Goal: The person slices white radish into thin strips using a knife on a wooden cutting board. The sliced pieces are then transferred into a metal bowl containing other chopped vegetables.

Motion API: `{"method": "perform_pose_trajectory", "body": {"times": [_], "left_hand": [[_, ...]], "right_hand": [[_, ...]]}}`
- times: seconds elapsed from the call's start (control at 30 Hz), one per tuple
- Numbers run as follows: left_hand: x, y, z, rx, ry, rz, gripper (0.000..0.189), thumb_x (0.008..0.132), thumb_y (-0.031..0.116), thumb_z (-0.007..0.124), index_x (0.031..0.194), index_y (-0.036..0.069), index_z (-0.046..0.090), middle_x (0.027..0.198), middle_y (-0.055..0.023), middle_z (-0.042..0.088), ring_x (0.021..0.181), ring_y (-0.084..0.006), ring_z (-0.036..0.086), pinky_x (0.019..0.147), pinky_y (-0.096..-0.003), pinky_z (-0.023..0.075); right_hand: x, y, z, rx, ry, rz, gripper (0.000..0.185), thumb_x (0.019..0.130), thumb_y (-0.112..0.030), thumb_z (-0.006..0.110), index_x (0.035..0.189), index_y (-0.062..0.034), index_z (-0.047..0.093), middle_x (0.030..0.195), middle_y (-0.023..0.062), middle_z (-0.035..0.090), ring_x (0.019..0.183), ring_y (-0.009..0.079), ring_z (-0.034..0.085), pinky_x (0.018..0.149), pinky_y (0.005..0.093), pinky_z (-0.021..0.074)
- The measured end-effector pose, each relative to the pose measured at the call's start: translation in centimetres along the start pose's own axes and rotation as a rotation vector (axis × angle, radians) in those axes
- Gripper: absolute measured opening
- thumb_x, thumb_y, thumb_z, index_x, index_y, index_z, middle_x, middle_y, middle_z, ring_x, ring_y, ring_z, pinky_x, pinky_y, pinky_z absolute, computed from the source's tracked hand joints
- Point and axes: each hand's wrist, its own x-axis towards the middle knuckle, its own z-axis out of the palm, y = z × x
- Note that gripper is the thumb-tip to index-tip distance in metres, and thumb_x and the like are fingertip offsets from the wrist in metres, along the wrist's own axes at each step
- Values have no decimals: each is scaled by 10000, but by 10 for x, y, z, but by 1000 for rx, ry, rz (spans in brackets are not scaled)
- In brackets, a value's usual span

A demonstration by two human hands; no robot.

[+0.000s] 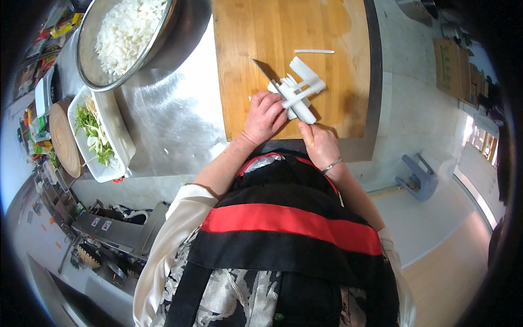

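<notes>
On the wooden cutting board point(286, 24), white vegetable strips point(312, 79) lie in a loose, crossed pile. My right hand point(320, 143) is closed at the near end of a knife point(264, 70), whose handle is mostly hidden in the hand. The blade slants up and left over the board, and some white pieces cover part of it. My left hand point(266, 114) rests with curled fingers against the white pieces beside the blade. One thin white strip point(314, 51) lies apart, farther up the board.
A metal bowl point(143, 67) of chopped white pieces stands at the upper left on the steel table point(175, 118). Below it, a white tray point(122, 139) holds leafy greens point(96, 135). A grey plastic stool point(421, 180) stands on the floor at the right.
</notes>
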Motion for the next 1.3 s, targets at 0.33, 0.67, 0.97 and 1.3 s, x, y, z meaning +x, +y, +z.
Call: {"method": "perform_pose_trajectory", "body": {"times": [0.33,0.67,0.97,1.3], "left_hand": [[-1,-5,-3,-52,17,24,313,740,26,731,1026,68,611,1026,-108,556,988,-337,534,883,-442,445],[-4,-6,-4,-42,-3,2,320,747,26,727,1039,67,605,1080,-111,538,1032,-350,512,890,-434,461],[-4,-7,-5,-51,7,-8,318,746,26,729,1037,69,608,1068,-107,549,1025,-345,518,897,-433,452],[-8,-8,-2,-55,9,-8,321,749,23,723,1040,65,593,1071,-118,555,1017,-351,517,908,-450,440]], "right_hand": [[8,10,-9,213,-88,21,505,961,-416,581,707,20,593,548,121,526,479,240,527,464,376,421],[-26,-24,-34,116,-32,26,393,906,-339,646,723,8,609,631,247,577,624,428,609,553,478,462],[-25,-24,-30,64,-75,50,389,924,-341,596,745,3,624,692,257,606,697,445,620,632,512,479],[-13,-20,-13,-82,-105,88,363,917,-332,534,828,-14,686,775,249,650,785,448,637,732,532,506]]}}
